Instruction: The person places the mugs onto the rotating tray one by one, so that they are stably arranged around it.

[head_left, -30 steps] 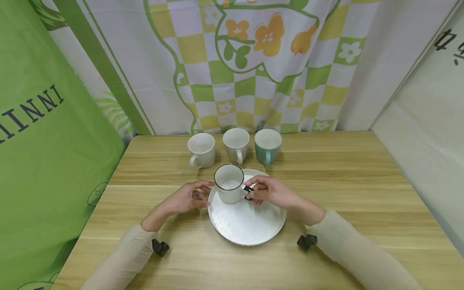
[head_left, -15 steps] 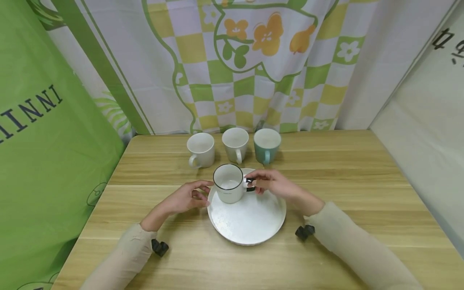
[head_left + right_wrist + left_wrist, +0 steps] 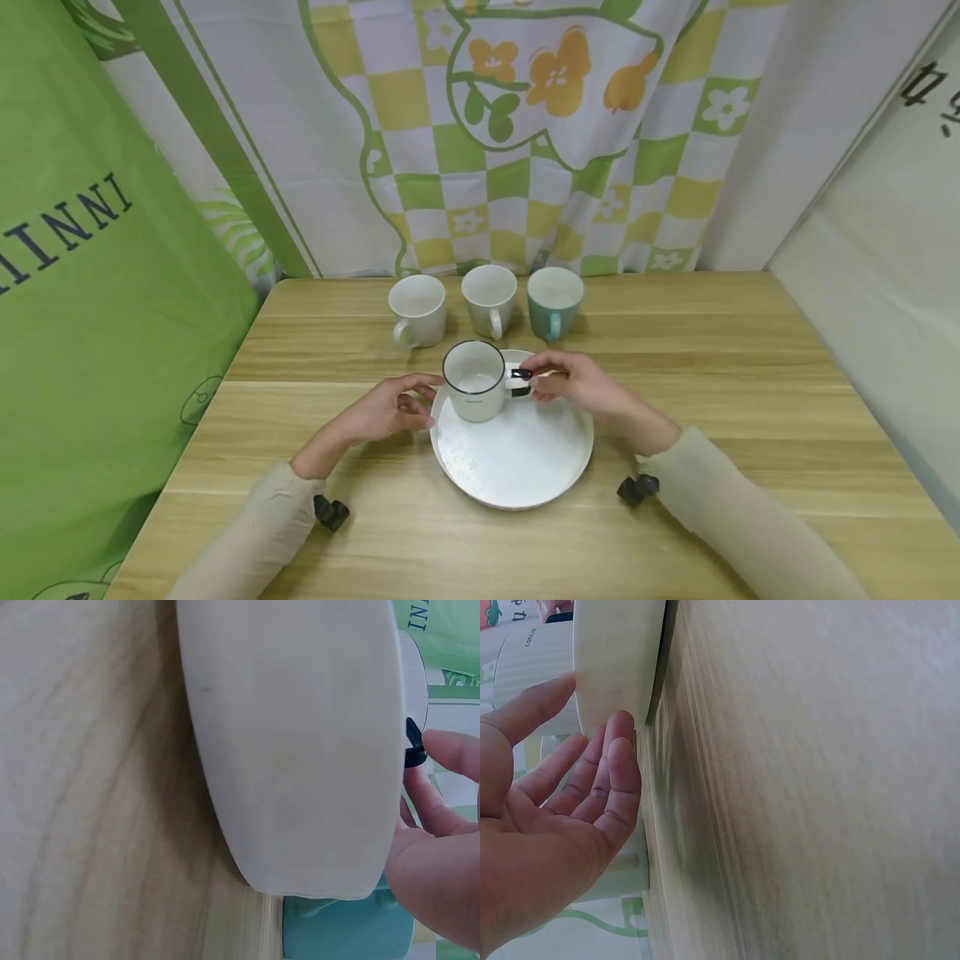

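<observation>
- Big cloths hang round the place: a patterned cloth at the back and a green cloth on the left.
- The wooden tabletop comes next. Its back edge runs just behind the cups, so there is little room that way. Both sides have lots of room to move, and so does the near part.
- A round white tray sits in the middle, with a low rim to bump. Its front and right parts have space to slide a mug.
- Three cups stand in a row behind the tray: a left cup and a middle cup, both white, and a blue-green cup.
- The left hand has a loose grip: soft, bent fingers at the tray's left edge, not wrapped round it.
- The right hand has a closed grip, with thumb and fingers pinching the mug's handle.
- The white mug stands upright on the back left of the tray. I think the step now is getting it to sit right. The next move seems to call for light fingers and a flat mug, so it won't tip.
- Its small black handle points right, over the tray. How wide the gap is from mug to middle cup, I cannot tell.
</observation>
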### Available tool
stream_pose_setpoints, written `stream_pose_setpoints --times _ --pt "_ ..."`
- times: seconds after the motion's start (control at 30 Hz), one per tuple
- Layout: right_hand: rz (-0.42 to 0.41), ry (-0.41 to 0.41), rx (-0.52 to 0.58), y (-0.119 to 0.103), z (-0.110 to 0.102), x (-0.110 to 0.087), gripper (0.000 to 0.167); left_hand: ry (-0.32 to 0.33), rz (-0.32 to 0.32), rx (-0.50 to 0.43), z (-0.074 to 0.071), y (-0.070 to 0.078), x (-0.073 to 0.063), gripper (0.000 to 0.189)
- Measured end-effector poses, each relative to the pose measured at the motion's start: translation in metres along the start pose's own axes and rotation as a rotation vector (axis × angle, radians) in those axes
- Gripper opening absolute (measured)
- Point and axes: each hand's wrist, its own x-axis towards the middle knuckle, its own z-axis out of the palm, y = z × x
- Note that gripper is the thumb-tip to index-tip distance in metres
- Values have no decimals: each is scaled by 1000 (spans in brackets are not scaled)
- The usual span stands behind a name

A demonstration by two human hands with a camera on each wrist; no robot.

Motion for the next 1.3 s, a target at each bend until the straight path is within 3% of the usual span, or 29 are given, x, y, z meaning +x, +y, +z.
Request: stream_pose_setpoints --times 0.8,1.3 --pt "36 160 39 2 -1 10 28 6 -2 34 0 4 -1 61" --pt "22 101 98 1 -2 7 35 9 10 57 0 3 -2 58"
